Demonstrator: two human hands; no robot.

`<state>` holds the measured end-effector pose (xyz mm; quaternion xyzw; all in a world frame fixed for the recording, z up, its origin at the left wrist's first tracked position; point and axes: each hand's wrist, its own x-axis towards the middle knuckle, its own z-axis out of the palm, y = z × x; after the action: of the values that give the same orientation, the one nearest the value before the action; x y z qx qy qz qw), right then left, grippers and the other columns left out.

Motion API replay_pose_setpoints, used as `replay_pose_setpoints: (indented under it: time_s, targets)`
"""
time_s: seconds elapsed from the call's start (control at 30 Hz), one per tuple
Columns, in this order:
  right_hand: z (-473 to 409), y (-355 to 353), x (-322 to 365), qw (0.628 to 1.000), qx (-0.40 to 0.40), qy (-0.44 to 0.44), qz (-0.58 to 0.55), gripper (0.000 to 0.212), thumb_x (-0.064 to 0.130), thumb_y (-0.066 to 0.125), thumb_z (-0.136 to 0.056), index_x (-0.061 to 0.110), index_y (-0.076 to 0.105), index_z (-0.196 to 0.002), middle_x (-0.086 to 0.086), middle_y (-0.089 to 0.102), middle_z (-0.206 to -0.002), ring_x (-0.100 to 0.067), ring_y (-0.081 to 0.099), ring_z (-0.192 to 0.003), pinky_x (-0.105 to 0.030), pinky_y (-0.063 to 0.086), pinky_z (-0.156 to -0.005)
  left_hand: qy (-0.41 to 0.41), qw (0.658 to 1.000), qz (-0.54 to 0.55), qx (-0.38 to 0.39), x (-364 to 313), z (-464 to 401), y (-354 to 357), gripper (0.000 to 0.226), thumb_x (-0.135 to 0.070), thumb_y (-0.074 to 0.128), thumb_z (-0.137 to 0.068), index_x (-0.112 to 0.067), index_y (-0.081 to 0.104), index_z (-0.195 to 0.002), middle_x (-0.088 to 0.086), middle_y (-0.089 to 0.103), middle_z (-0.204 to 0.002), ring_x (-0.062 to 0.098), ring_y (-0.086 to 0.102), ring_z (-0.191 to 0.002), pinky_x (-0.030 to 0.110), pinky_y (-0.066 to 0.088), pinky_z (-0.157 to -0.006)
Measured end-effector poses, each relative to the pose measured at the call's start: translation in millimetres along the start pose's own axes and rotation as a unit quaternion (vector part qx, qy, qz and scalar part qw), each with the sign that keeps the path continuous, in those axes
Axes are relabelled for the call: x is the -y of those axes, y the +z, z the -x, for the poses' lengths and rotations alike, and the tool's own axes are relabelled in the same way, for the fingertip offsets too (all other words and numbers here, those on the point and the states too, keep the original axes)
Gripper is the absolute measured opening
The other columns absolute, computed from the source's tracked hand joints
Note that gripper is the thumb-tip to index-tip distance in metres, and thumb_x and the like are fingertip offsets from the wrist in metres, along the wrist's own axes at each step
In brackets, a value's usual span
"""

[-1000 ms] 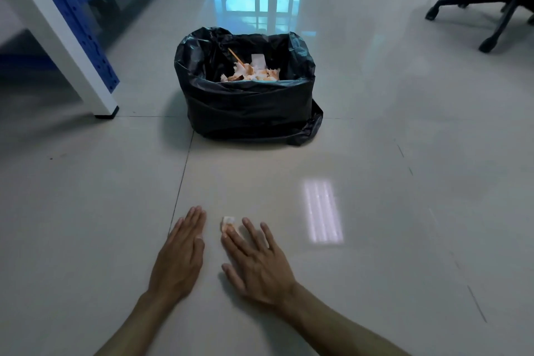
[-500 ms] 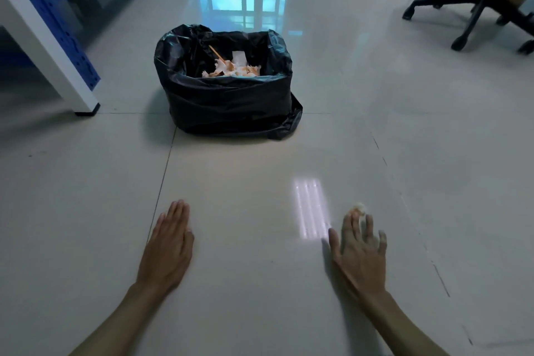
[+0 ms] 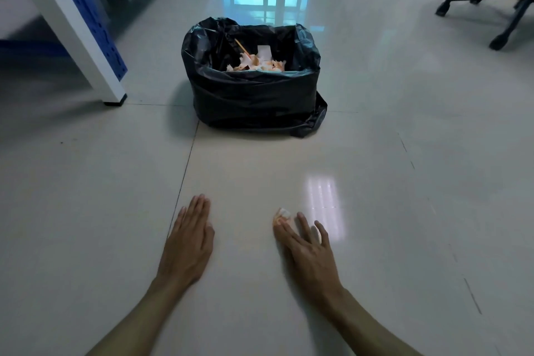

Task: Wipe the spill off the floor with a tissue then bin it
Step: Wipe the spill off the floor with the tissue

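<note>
A small crumpled white tissue (image 3: 282, 214), stained orange, lies on the pale tiled floor under the fingertips of my right hand (image 3: 307, 250), which presses it flat against the floor. My left hand (image 3: 189, 243) rests palm down on the floor, fingers together, holding nothing, about a hand's width left of the right. Straight ahead stands a bin lined with a black bag (image 3: 254, 95), holding several orange-stained tissues and a stick. I cannot make out any spill on the glossy floor.
A white table leg with a blue perforated panel (image 3: 72, 26) stands at the far left. The black wheeled base of an office chair (image 3: 497, 9) is at the far right. A light reflection (image 3: 325, 202) shines on the tile right of the tissue.
My right hand has slid the tissue across the floor, first out to the right, then back leftward toward the middle. The left hand has stayed planted.
</note>
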<state>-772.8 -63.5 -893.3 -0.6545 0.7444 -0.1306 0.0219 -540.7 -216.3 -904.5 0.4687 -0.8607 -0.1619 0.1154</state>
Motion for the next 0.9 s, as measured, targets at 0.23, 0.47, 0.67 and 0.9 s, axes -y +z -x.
replay_pose_setpoints:
  time_s: [0.23,0.47,0.67,0.9]
  targets:
    - [-38,-11,-15,0.999,-0.043,-0.016,-0.021,0.04,0.004,0.053,-0.08,0.029,0.061,-0.111,0.005,0.072,-0.114,-0.03,0.057,-0.125,-0.049,0.028,-0.108,-0.005,1.0,0.007,-0.001,-1,0,-1,0.065,-0.038,0.007,-0.095,-0.016,0.012,-0.155,-0.006,0.009,-0.164,0.0,0.001,-0.149,0.03,0.003,-0.122]
    - [-102,-25,-18,0.995,0.01,0.069,-0.065,0.025,0.015,0.057,-0.09,0.021,0.07,-0.111,0.002,0.075,-0.097,-0.026,0.061,-0.092,-0.035,0.04,-0.08,-0.004,1.0,0.02,-0.008,-2,0,-2,0.063,-0.038,0.009,-0.096,-0.017,0.013,-0.155,-0.007,0.011,-0.163,-0.001,0.003,-0.149,0.029,0.003,-0.122]
    - [-98,-16,-25,0.999,-0.033,0.024,0.02,0.012,0.006,0.067,-0.082,0.015,0.072,-0.089,-0.002,0.069,-0.095,-0.03,0.057,-0.093,-0.039,0.045,-0.072,-0.007,1.0,0.025,-0.009,-1,-4,-4,0.062,-0.038,0.011,-0.096,-0.018,0.014,-0.155,-0.008,0.012,-0.163,0.0,0.004,-0.149,0.029,0.004,-0.122]
    - [-54,1,-8,0.998,0.04,0.044,0.025,0.059,0.051,0.033,-0.097,0.022,0.043,-0.148,0.0,0.043,-0.154,-0.028,0.031,-0.145,-0.047,0.019,-0.116,-0.004,0.999,-0.004,-0.047,-4,-16,-15,0.055,-0.033,0.025,-0.094,-0.012,0.049,-0.139,0.004,0.049,-0.146,0.017,0.04,-0.138,0.035,0.028,-0.113]
